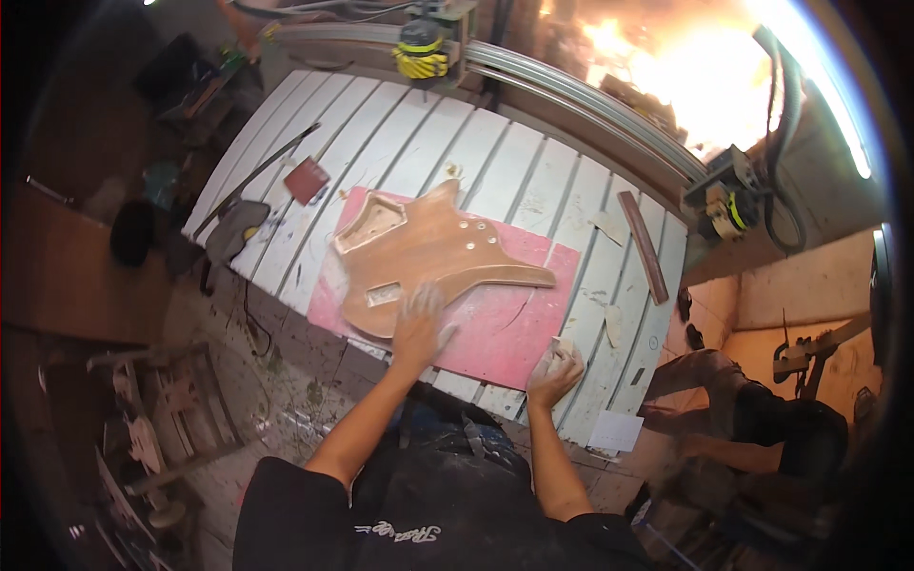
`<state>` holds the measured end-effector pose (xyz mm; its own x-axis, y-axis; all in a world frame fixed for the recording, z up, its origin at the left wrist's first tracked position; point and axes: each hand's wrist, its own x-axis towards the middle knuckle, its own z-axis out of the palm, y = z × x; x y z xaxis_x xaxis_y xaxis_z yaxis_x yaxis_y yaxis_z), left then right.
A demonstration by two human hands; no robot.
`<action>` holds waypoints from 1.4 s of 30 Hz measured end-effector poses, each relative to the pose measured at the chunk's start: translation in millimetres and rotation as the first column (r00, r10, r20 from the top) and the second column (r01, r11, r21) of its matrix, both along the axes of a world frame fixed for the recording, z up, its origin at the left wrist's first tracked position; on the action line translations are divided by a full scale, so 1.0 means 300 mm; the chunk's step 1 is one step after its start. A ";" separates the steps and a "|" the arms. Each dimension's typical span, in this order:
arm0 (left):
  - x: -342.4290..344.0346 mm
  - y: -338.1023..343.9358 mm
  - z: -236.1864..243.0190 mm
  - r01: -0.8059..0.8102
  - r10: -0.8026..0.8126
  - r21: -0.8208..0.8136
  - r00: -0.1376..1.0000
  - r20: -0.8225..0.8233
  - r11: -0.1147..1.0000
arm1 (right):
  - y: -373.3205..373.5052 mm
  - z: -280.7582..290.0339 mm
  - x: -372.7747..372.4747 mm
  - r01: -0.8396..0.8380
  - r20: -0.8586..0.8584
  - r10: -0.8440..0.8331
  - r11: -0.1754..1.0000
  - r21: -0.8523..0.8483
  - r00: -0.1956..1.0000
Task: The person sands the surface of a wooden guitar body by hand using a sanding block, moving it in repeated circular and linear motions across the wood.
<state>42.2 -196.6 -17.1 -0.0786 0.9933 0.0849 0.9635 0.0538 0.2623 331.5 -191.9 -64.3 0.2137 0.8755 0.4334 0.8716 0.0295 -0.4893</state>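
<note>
A brown wooden electric guitar body (424, 249) lies flat on a pink mat (505, 347), with cut-out cavities and several small holes in it. My left hand (419, 324) rests on its near edge beside a rectangular cavity, fingers stretched out and dusty. Off the mat's near right corner, my right hand (555, 376) is closed, with dusty fingers curled around a small pale folded piece (563, 346) that looks like sandpaper. The palm side of that hand is hidden.
The white slatted table (381, 124) also carries a red abrasive sheet (307, 181), a power sander (236, 233), a long wooden strip (643, 247), pale scraps (610, 228) and white paper (616, 431). A machine rail (571, 90) crosses the far side. Another person (762, 419) sits at right.
</note>
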 end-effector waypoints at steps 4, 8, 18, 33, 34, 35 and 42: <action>-0.136 -0.282 0.018 -0.286 0.284 -0.028 0.957 -0.059 0.958 | -0.006 -0.014 -0.005 0.013 0.020 -0.013 1.000 0.010 1.000; -0.274 -0.397 -0.031 -0.647 0.638 0.016 0.756 0.147 0.762 | -0.001 -0.024 -0.005 0.013 -0.002 -0.013 1.000 0.017 1.000; -0.382 -0.306 -0.005 -0.698 0.541 -0.058 0.497 0.679 0.714 | 0.105 0.036 0.028 0.021 -0.014 -0.024 0.984 -0.180 1.000; -0.417 -0.164 0.018 -0.541 0.627 -0.561 -0.079 0.775 0.626 | 0.654 0.200 -0.225 -0.488 -0.731 0.065 0.784 -0.383 0.679; -0.410 -0.148 0.001 -0.537 0.620 -0.562 -0.090 0.779 0.629 | 0.658 0.186 -0.218 -0.486 -0.723 0.073 0.786 -0.383 0.687; -0.417 -0.137 -0.037 -0.576 0.610 -0.550 -0.109 0.785 0.605 | 0.662 0.170 -0.241 -0.491 -0.830 0.065 0.831 -0.262 0.554; -0.512 -0.053 -0.172 -0.603 0.286 -0.453 -0.356 0.889 0.657 | 0.687 0.190 -0.166 -0.817 -0.965 -0.054 0.521 -0.248 0.258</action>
